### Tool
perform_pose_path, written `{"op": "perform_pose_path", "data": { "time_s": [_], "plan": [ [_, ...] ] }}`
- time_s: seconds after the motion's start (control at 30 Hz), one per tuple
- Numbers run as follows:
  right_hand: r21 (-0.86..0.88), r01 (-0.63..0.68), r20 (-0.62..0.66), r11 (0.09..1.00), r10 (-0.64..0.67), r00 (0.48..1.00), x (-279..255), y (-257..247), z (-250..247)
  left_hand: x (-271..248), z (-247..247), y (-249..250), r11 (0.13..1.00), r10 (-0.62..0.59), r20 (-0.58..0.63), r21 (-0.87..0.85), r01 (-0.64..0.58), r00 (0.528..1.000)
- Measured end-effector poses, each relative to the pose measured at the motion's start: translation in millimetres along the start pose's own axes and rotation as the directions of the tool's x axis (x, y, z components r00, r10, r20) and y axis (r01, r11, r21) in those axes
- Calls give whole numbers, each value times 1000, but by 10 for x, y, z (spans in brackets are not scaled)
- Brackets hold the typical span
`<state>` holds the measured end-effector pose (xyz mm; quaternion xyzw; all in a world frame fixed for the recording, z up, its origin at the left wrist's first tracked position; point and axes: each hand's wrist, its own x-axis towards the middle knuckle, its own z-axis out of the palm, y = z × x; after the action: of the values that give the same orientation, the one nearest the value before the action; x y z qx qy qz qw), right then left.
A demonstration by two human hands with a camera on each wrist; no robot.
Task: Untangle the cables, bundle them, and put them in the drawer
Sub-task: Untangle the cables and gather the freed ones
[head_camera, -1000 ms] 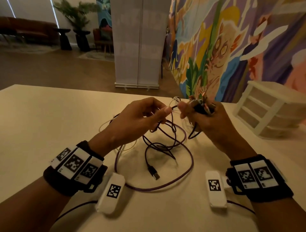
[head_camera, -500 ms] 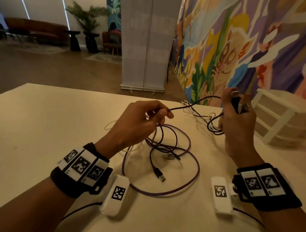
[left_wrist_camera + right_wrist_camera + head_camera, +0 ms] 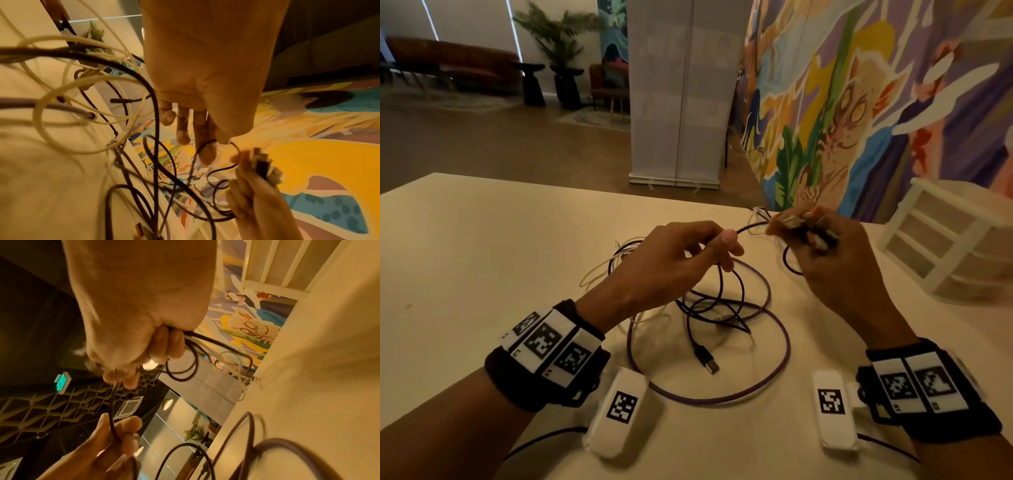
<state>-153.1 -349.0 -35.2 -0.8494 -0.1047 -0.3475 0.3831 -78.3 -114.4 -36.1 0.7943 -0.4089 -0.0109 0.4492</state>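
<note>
Cream table (image 3: 465,260), black cable (image 3: 751,226) spanning left-hand (image 3: 671,263) pinch grip, right-hand (image 3: 835,260) coil grip

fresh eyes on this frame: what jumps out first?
Probably the two hands raised mid-table: the left hand pinches a thin black cable that runs to the right hand, which grips a bunch of loops and plugs. Below them a tangle with a big purple cable loop lies on the table; a white drawer unit stands far right.
</note>
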Motion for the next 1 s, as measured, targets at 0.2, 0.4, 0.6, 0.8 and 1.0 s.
{"op": "perform_pose_path", "data": {
  "time_s": [0.2,0.4,0.6,0.8,1.0],
  "plan": [
    [563,-209,-236,799,399,886,112,-47,-218,-72,7,63,996,-83,263,-3,87,961],
    [201,-345,-333,917,395,856,48,147,-71,-22,27,-13,995,-77,134,-45,84,988],
    [-50,-211,366,976,215,905,-58,-2,113,-11,39,-29,989,-86,53,-114,91,995],
    [344,-266,77,901,255,964,-13,13,-5,-6,7,-35,966,-102,130,-224,129,986],
    [474,-461,38,750,506,862,20,11,45,-5,7,-98,994,-70,202,-67,85,977]
  ]
}}
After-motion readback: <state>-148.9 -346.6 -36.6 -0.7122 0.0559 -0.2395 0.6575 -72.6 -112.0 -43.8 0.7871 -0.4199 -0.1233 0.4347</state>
